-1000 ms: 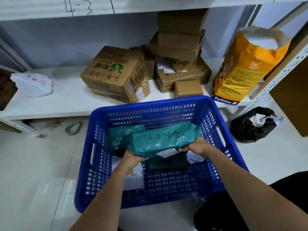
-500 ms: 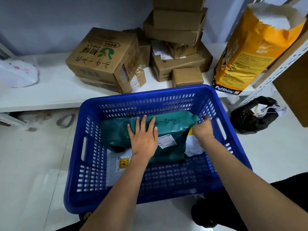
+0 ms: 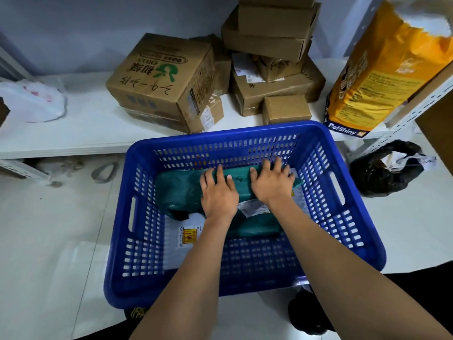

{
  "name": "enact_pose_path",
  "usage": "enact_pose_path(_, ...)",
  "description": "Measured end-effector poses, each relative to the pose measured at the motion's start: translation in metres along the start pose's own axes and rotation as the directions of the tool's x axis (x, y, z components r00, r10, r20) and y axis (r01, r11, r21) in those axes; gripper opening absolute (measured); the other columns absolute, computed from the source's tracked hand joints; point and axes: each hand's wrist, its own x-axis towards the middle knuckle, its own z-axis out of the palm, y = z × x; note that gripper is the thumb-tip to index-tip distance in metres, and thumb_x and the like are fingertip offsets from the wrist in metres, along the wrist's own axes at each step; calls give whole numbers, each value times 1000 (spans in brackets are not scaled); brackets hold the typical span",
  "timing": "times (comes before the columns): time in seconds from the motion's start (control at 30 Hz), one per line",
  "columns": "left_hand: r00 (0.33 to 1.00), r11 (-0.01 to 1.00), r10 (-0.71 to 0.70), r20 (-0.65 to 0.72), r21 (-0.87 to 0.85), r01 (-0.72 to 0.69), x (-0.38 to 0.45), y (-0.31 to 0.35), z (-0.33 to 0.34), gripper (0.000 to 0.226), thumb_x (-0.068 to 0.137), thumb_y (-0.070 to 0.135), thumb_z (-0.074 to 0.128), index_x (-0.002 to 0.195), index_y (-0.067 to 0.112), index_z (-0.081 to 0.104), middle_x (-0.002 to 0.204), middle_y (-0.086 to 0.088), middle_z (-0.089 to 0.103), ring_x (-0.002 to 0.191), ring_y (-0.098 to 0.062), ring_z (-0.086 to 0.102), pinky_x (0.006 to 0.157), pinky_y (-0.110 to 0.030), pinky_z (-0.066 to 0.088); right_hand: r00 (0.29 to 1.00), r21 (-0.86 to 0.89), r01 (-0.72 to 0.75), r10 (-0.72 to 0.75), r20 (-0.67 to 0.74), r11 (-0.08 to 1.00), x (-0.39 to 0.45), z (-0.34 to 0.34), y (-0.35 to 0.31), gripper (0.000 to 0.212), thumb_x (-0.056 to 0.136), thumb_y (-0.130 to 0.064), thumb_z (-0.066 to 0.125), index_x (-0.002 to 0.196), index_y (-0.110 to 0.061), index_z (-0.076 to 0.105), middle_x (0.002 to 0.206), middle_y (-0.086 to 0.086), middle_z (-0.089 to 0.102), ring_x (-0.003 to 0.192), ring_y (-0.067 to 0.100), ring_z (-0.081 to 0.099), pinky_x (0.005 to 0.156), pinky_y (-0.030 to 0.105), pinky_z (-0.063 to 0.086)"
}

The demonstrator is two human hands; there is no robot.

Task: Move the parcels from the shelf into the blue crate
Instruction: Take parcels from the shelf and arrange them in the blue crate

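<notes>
Since 0.5 s ago, right hand (image 3: 270,184) joined left hand (image 3: 219,193), both grips flat, fingers spread, pressing the green plastic mailer parcel (image 3: 182,190) in the blue slotted plastic crate (image 3: 343,231); brown cardboard boxes (image 3: 164,82) and an orange pet-food bag (image 3: 382,69) crowd the white shelf (image 3: 81,133) behind.

Two bare forearms are seen from above, with no sleeve on either one. No ring, watch or band is seen on the left hand (image 3: 219,192) or the right hand (image 3: 272,184). Short, unpainted nails are shown on the fingers. Dark clothing (image 3: 421,278) is worn lower down, at the right edge of the view.
</notes>
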Motion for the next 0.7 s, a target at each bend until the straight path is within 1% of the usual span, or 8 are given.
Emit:
enact_pose_path(0.1,976,975,-203,82,-79,209,6,4,-8,65,101,55,30,156,28,10,160,-8,21,127,-35,48,87,-41,48,992,81,-117,112,64,990,5,-10,8,75,97,-63,23,147,-7,23,143,27,39,121,41,51,86,44,46)
enact_pose_path(0.17,942,921,-297,156,-215,326,11,3,-15,76,96,61,39,156,27,8,148,-12,45,115,-34,58,79,-39,48,989,106,-130,122,82,986,8,-16,15,80,97,-64,24,150,-4,19,133,26,51,118,39,54,85,43,48)
enact_pose_path(0.23,900,801,-364,240,-413,434,15,0,-16,83,90,65,49,155,27,16,145,-9,49,122,-34,54,90,-41,49,981,169,-167,146,128,971,12,-19,20,83,97,-63,24,152,-1,16,138,25,50,124,39,51,93,43,46)
enact_pose_path(0.33,810,549,-416,413,-597,586,21,-7,-15,90,84,69,56,155,25,21,158,-4,31,140,-33,35,112,-51,33,953,367,-270,193,234,890,21,-20,28,83,97,-64,28,148,2,27,140,24,49,125,38,51,101,43,43)
enact_pose_path(0.47,629,345,-386,675,-527,777,27,-15,-20,104,61,84,60,149,35,32,158,-8,26,140,-46,29,100,-77,26,880,679,-458,185,437,573,24,-21,33,74,99,-61,30,146,-4,36,148,18,43,135,35,41,115,45,30)
enact_pose_path(0.53,575,308,-358,736,-488,817,30,-20,-23,106,51,84,65,144,38,39,155,-12,32,135,-51,33,84,-83,31,811,705,-568,143,567,425,22,-22,39,56,97,-61,35,114,-13,58,110,15,70,107,34,62,101,46,45)
enact_pose_path(0.6,537,293,-334,774,-457,840,33,-24,-22,107,39,80,71,135,36,48,146,-15,42,128,-52,41,72,-85,34,727,655,-659,91,680,369,21,-24,47,53,89,-67,44,84,-16,59,69,7,70,71,28,66,76,40,53)
enact_pose_path(0.7,485,256,-336,807,-417,872,42,-29,-20,104,35,72,77,129,35,51,140,-16,46,122,-54,44,69,-85,37,655,622,-735,47,754,269,26,-20,55,64,73,-79,55,87,-17,64,78,8,72,77,30,68,82,53,50)
